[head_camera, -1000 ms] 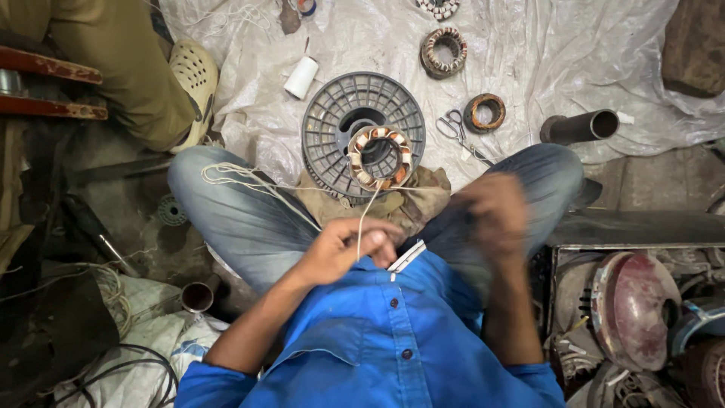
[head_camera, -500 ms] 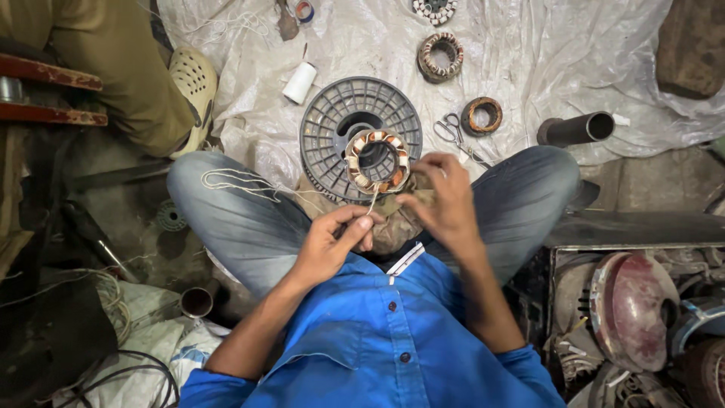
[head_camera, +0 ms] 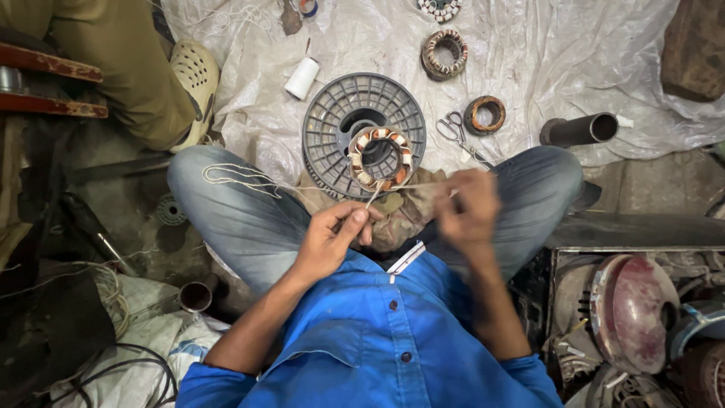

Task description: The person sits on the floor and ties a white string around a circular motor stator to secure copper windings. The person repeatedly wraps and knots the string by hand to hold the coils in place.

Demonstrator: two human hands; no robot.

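A person in a blue shirt sat cross-legged on the floor, seen from above. Half a second earlier both hands had met close together just near of the wound stator ring [head_camera: 380,158]; by this moment they had drawn apart. The right hand [head_camera: 468,208] had swung out to the right and showed as a blur, and whether its fingers were closed on anything could not be told. The left hand [head_camera: 337,230] sat lower and nearer the body, thumb and fingers pinched shut on a pale cord [head_camera: 373,198] that ran up to the ring. More of that cord trailed in loops over the left knee [head_camera: 234,177]. The spread hands and taut line suggested a lacing stitch being pulled tight around the copper windings.

The stator ring rested on a grey plastic spool [head_camera: 332,125] lying flat between the knees, with a crumpled cloth [head_camera: 400,215] under its near edge.

The spool sat on a wrinkled white plastic sheet [head_camera: 529,53] spread over a dirty workshop floor. On the sheet further off lay scissors [head_camera: 455,128], a small copper coil [head_camera: 485,115], another wound stator [head_camera: 444,54], a white thread cone [head_camera: 302,78] and a dark metal pipe [head_camera: 578,130]. At far left another person's leg in khaki trousers and a pale perforated shoe [head_camera: 195,79] showed. At near right stood worn motor housings [head_camera: 634,313]; at near left, cables and bags.
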